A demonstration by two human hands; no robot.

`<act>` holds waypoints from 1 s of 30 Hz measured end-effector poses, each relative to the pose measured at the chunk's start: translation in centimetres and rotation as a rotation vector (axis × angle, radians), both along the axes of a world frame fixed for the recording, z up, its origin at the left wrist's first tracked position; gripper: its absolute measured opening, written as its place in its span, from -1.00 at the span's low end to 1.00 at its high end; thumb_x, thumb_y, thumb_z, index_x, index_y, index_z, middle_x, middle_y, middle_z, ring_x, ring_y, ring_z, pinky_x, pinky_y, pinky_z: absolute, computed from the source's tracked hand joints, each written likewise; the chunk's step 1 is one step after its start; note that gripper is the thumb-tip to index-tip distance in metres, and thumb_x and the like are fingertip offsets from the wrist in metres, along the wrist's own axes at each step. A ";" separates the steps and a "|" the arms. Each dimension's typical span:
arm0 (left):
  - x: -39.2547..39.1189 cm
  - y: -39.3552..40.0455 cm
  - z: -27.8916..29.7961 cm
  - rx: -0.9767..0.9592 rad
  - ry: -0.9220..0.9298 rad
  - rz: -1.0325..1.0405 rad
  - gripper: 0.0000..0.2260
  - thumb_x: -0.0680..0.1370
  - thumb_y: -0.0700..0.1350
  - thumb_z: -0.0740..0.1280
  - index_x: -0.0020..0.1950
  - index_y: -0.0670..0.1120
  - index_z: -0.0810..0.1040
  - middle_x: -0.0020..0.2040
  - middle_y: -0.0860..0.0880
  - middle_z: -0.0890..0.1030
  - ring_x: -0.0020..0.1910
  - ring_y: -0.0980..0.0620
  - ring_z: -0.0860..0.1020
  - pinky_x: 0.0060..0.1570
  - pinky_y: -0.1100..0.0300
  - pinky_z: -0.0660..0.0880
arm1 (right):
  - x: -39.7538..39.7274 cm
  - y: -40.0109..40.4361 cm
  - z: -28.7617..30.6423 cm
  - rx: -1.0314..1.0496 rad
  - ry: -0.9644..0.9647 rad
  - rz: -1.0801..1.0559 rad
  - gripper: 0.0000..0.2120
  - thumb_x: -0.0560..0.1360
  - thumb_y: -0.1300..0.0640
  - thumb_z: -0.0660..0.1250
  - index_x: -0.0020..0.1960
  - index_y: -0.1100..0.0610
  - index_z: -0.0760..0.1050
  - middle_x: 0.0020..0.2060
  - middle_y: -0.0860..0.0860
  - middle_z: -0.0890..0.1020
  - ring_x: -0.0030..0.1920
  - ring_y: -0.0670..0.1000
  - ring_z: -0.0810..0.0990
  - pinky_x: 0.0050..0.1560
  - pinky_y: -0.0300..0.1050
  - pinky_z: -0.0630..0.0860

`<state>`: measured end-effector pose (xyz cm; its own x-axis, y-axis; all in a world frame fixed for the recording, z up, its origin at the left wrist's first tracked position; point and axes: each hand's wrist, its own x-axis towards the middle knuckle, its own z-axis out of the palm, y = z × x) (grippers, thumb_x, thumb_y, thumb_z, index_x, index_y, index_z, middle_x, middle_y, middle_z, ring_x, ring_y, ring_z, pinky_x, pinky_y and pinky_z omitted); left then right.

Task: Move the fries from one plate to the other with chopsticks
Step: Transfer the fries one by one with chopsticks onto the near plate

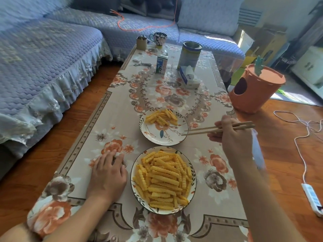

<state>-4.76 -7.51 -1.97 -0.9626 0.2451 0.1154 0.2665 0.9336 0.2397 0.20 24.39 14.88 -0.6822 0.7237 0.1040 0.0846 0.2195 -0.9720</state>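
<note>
The right hand (232, 137) grips a pair of wooden chopsticks (218, 128), fingers curled around their upper half, and holds them level just beyond the near plate (135, 175), their tips over the right rim of the far plate (181, 137). The tips stand slightly apart and carry no fry. The left hand (109, 173) lies flat on the tablecloth (122, 109) just left of the near plate, fingers straight and spread, gripping nothing.

The near plate is heaped with crinkle-cut fries (164, 180), piled across each other up to its rim. The far plate, just behind the near plate and almost touching it, holds a smaller cluster of fries (161, 117) on its back half; its front half is bare. Judging by that, most of the transfer is still to do.

The risks lie in the pile and the gap. The fries are ridged and interlocked, so pulling one from the heap could drag neighbours over the near plate's rim onto the cloth. A grip taken near a fry's end instead of its middle would let it pivot and drop between the plates. Squeezing hard might snap one. The left hand is not steadying the near plate, so a sideways nudge from the chopsticks could shift it.

Farther behind the near plate stand a tissue pack (189, 78), a milk carton (161, 64) and a tall tin (189, 55).
</note>
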 end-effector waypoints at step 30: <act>-0.2 0.0 -0.1 -0.031 -0.049 -0.011 -0.55 0.55 0.04 0.08 0.39 0.01 0.50 0.43 -0.10 0.48 0.49 -0.12 0.34 0.51 -0.12 0.25 | -6.5 -0.7 -5.0 0.335 -0.042 0.050 -0.70 0.67 -0.01 0.27 -0.22 -0.02 0.57 -0.43 0.03 0.66 -0.40 0.02 0.69 -0.21 0.18 0.68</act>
